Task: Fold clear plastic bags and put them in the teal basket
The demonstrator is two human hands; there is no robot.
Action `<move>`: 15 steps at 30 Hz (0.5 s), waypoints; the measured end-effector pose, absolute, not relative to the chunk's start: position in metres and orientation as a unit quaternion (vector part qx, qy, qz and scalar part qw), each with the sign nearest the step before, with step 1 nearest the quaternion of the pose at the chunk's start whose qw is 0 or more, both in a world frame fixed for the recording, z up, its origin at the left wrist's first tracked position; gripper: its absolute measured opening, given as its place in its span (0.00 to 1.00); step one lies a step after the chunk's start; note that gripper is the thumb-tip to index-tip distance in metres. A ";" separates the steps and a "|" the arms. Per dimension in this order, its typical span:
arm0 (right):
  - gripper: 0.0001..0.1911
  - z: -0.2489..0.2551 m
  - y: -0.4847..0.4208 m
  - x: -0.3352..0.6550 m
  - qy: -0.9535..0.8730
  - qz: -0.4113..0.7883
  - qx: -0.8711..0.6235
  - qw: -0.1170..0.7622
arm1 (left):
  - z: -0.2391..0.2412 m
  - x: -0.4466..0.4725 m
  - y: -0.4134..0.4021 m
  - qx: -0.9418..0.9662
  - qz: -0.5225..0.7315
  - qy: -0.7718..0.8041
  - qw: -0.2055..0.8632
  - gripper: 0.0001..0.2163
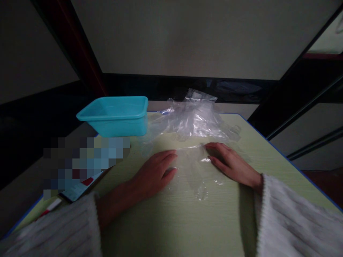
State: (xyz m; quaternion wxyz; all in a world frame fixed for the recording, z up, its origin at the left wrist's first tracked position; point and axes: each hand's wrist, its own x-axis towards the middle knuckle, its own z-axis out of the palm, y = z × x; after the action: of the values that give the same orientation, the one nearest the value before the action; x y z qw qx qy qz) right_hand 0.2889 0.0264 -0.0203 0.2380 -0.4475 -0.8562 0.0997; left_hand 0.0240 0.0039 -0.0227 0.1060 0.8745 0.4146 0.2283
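A thin clear plastic glove [191, 166] lies spread on the table in front of me, its straight edge away from me and its finger-like ends toward me. My left hand [157, 169] rests at its left side, fingertips touching the far left corner and thumb apart from the fingers. At the far right corner are the fingertips of my right hand [232, 162], its thumb also held apart, over the plastic. Both hands look open and laid on the glove. Beyond them sits a crumpled pile of similar clear plastic gloves [199, 119].
A turquoise plastic basin [120, 123] stands at the back left of the pale table [171, 228], which has a blue edge. Nearer on the left lies a phone [80, 189], partly blurred out, with a red and white object [50, 207] beside it. A panel wall rises behind.
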 end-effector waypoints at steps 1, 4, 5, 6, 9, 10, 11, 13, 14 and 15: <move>0.15 -0.020 0.026 0.289 -0.855 0.102 -0.449 0.240 | -0.022 0.024 0.004 0.873 0.232 0.415 0.106 0.14; 0.15 -0.019 0.027 0.288 -0.853 0.108 -0.449 0.241 | -0.022 0.024 0.004 0.871 0.242 0.416 0.100 0.14; 0.14 -0.018 0.027 0.288 -0.854 0.110 -0.448 0.240 | -0.021 0.024 0.004 0.869 0.246 0.417 0.098 0.14; 0.13 -0.017 0.027 0.288 -0.856 0.112 -0.446 0.238 | -0.021 0.024 0.004 0.867 0.249 0.420 0.098 0.14; 0.11 -0.015 0.028 0.288 -0.865 0.113 -0.431 0.233 | -0.022 0.024 0.005 0.857 0.261 0.433 0.095 0.14; 0.11 -0.015 0.028 0.288 -0.868 0.112 -0.424 0.232 | -0.022 0.024 0.005 0.855 0.263 0.437 0.094 0.14; 0.12 -0.015 0.029 0.289 -0.872 0.111 -0.417 0.230 | -0.022 0.024 0.005 0.853 0.265 0.439 0.094 0.14; 0.13 -0.016 0.031 0.292 -0.879 0.105 -0.406 0.226 | -0.023 0.024 0.005 0.853 0.270 0.437 0.095 0.14; 0.14 -0.017 0.032 0.293 -0.884 0.101 -0.400 0.222 | -0.023 0.024 0.005 0.853 0.271 0.435 0.095 0.14; 0.15 -0.018 0.033 0.294 -0.888 0.097 -0.394 0.216 | -0.023 0.024 0.005 0.854 0.273 0.434 0.095 0.14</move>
State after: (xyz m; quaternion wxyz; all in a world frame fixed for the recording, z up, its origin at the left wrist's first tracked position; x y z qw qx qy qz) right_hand 0.2942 0.0325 -0.0183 0.2164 -0.3936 -0.8882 0.0967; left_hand 0.0241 0.0050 -0.0229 0.0950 0.8537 0.4335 0.2725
